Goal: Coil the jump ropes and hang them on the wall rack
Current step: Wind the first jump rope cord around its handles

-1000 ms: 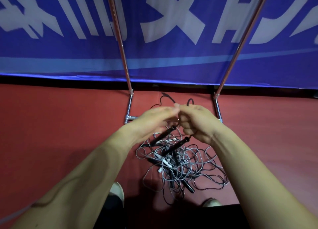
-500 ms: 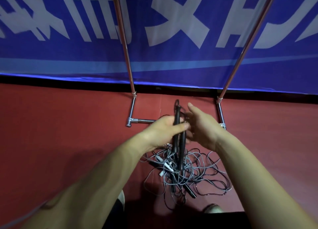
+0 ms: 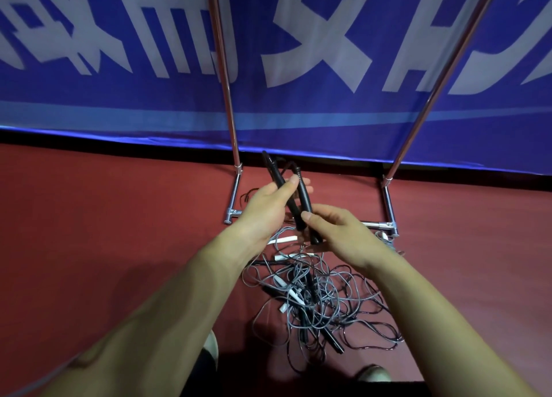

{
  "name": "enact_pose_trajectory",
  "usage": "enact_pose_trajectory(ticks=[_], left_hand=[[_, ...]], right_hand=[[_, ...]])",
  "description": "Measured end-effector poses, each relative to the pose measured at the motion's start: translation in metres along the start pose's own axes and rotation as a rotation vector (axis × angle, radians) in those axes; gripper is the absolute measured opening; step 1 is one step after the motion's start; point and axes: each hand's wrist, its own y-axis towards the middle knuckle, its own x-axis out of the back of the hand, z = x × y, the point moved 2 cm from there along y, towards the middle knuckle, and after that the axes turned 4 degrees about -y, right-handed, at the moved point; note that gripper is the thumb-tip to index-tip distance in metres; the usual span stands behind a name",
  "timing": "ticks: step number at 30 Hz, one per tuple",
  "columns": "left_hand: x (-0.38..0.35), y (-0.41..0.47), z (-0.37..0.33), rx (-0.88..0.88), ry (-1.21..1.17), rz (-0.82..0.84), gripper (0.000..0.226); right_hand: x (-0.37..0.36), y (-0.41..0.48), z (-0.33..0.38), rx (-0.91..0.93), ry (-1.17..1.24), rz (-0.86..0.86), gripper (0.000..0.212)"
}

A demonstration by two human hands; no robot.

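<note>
Two black jump-rope handles [image 3: 302,193] stand nearly upright side by side above the floor. My left hand [image 3: 267,205] grips them near the middle, thumb across the front. My right hand [image 3: 340,232] pinches their lower ends between thumb and fingers. Beneath both hands a tangled pile of grey and black jump ropes [image 3: 316,295] with black and white handles lies on the red floor. The metal rack [image 3: 231,122] rises just behind, its two chrome poles leaning outward and its base feet on the floor.
A blue banner with large white characters [image 3: 298,53] covers the wall behind the rack. The rack's right pole [image 3: 424,110] and base bar [image 3: 379,225] flank the pile. My shoes [image 3: 373,374] show at the bottom edge, on red floor [image 3: 104,232].
The two black handles have been lifted and turned from slanted low to nearly upright. My left hand moved up along them; my right hand dropped to their lower ends.
</note>
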Motion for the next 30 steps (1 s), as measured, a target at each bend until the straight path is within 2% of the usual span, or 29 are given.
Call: enact_pose_trajectory(ticks=[3, 6, 10, 12, 15, 19, 22, 25, 28, 29, 30], left_hand=[[-0.004, -0.005, 0.002, 0.056, 0.092, 0.090, 0.034], [-0.009, -0.012, 0.003, 0.090, 0.112, 0.169, 0.034], [-0.006, -0.009, -0.002, 0.019, -0.001, 0.113, 0.018], [-0.001, -0.005, -0.006, -0.008, -0.102, 0.049, 0.014], [-0.001, -0.006, -0.010, -0.046, -0.120, 0.089, 0.018], [-0.012, -0.019, -0.013, -0.002, -0.111, 0.274, 0.021], [-0.013, -0.022, -0.017, 0.027, -0.011, 0.357, 0.026], [-0.003, -0.020, -0.025, 0.051, 0.271, 0.222, 0.044], [0.017, -0.011, -0.022, -0.009, 0.560, -0.098, 0.066], [0.023, -0.007, -0.021, -0.073, 0.605, -0.180, 0.065], [0.026, -0.005, -0.020, -0.156, 0.592, -0.194, 0.054]], right_hand=[[-0.001, 0.001, 0.000, 0.029, 0.058, -0.024, 0.021], [-0.003, 0.001, -0.001, -0.014, 0.161, 0.023, 0.025], [-0.003, 0.000, 0.000, -0.032, 0.221, 0.112, 0.021], [-0.005, -0.002, 0.001, -0.063, 0.246, 0.174, 0.029], [-0.008, -0.004, 0.002, -0.091, 0.315, 0.265, 0.042], [-0.012, -0.004, 0.011, 0.005, 0.458, 0.207, 0.025], [-0.013, -0.004, 0.016, 0.076, 0.528, 0.189, 0.014], [-0.011, -0.004, 0.015, 0.086, 0.528, 0.180, 0.016], [-0.010, -0.001, 0.012, 0.045, 0.533, 0.169, 0.024], [-0.010, -0.001, 0.010, 0.029, 0.541, 0.184, 0.024], [-0.011, -0.002, 0.009, 0.019, 0.546, 0.215, 0.023]])
